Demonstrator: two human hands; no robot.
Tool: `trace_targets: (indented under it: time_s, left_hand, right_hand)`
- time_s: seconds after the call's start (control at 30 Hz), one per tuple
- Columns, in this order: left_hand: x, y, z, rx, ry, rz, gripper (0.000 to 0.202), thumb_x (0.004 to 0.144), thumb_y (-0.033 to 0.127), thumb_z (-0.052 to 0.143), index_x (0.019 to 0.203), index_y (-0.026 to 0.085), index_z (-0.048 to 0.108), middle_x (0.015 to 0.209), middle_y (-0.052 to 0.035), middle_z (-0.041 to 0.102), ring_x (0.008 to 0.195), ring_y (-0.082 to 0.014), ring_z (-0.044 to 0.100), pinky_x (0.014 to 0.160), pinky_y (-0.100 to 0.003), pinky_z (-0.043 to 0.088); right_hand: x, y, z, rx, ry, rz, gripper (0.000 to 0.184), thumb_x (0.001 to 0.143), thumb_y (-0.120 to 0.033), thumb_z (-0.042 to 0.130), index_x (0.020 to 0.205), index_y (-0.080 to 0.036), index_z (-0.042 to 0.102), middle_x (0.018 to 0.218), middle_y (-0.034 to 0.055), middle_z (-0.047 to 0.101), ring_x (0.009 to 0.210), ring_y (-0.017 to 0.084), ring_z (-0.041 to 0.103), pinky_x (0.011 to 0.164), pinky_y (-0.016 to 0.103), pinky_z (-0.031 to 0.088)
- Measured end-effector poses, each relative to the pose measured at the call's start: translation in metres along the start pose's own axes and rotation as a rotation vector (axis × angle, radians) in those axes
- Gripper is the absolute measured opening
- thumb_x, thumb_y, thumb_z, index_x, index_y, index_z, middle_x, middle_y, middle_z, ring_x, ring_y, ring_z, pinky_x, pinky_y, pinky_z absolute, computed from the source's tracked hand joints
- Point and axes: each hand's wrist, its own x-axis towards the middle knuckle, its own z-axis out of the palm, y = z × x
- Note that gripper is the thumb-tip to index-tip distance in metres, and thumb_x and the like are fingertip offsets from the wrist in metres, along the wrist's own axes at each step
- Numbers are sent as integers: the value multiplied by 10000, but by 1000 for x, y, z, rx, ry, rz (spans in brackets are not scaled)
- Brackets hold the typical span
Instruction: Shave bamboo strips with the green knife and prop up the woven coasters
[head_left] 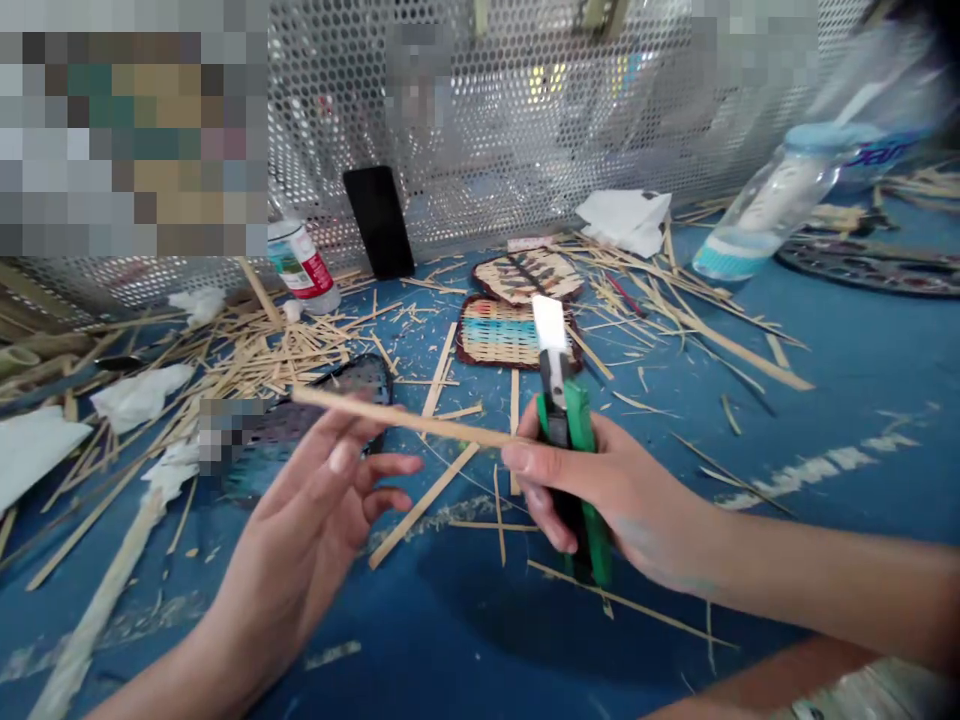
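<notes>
My right hand [600, 475] is wrapped round a green and black utility knife [579, 430], its broad bright blade pointing up and away. Between thumb and fingers, the same hand pinches one end of a thin bamboo strip [442, 428]. The strip reaches leftward to my left hand [307, 510], where it crosses in front of the index finger. My left fingers are spread, the thumb lying apart from the strip. Beyond the knife lie a small woven mat [495, 335] with blue and orange bands and a rounder woven piece [517, 275].
Bamboo strips [262, 350] and shavings litter the blue table [847, 540]. A black phone [379, 222] leans against a perforated metal screen [480, 120]. A labelled bottle [304, 265] stands left; a clear bottle [772, 205] tilts at right. Crumpled tissues [626, 218] lie about.
</notes>
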Motion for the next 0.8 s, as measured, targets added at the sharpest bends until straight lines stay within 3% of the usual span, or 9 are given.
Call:
trace_targets:
  time_s: [0.13, 0.27, 0.33, 0.4, 0.5, 0.57, 0.7, 0.8]
  left_hand:
    - [-16, -11, 11, 141, -115, -103, 200, 816, 353, 704, 952, 212, 743, 1260, -72, 634, 972, -233, 666, 768, -283, 586]
    - [-10, -13, 9, 11, -8, -164, 250, 871, 391, 629, 963, 179, 725, 1150, -100, 695, 1011, -245, 662, 894, -327, 550]
    - [-2, -10, 5, -71, 19, -211, 192, 875, 346, 627, 927, 178, 705, 973, -79, 728, 930, -211, 676, 860, -307, 556]
    - [1, -8, 1, -101, -8, -307, 178, 891, 339, 599, 923, 187, 685, 641, -17, 649, 645, -136, 638, 661, -229, 552]
    - [-2, -8, -1, -93, -103, -471, 249, 914, 408, 545, 939, 189, 661, 401, 78, 345, 342, -54, 296, 399, -160, 353]
    - [-5, -10, -2, -80, -181, -534, 272, 897, 441, 566, 861, 184, 646, 393, 96, 279, 337, -34, 161, 369, -156, 255]
    - [-5, -18, -8, -76, -255, -548, 330, 895, 457, 565, 700, 192, 579, 391, 83, 291, 341, -33, 155, 373, -175, 208]
    - [-4, -24, -14, -98, -269, -533, 319, 930, 446, 510, 742, 203, 594, 386, 87, 281, 327, -35, 143, 363, -178, 206]
  right_hand:
    - [-6, 11, 8, 64, -106, 151, 243, 841, -345, 647, 784, -195, 465, 555, -70, 520, 404, 61, 480, 397, 172, 390]
    - [0, 6, -6, 25, -203, 236, 275, 855, -417, 648, 862, -210, 468, 599, -99, 457, 360, 21, 338, 356, 151, 322]
    - [7, -2, -20, -77, -199, 214, 310, 889, -498, 588, 889, -218, 455, 623, -100, 433, 354, 13, 292, 338, 150, 253]
    - [13, -9, -33, -258, -160, 105, 347, 924, -556, 499, 896, -213, 454, 640, -91, 423, 365, 17, 290, 349, 167, 247]
    - [14, -16, -38, -577, -70, -85, 373, 955, -578, 409, 927, -213, 480, 656, -69, 436, 443, 50, 367, 419, 193, 318]
    - [8, -16, -34, -844, -49, -132, 378, 961, -577, 391, 962, -218, 509, 673, -42, 497, 525, 85, 452, 468, 214, 336]
    - [-3, -13, -22, -1416, -140, -177, 396, 936, -583, 439, 1025, -210, 537, 698, -2, 622, 565, 151, 556, 497, 263, 290]
    - [0, -14, -27, -1586, -128, -259, 401, 955, -581, 397, 1045, -213, 528, 755, 9, 674, 576, 178, 605, 495, 272, 266]
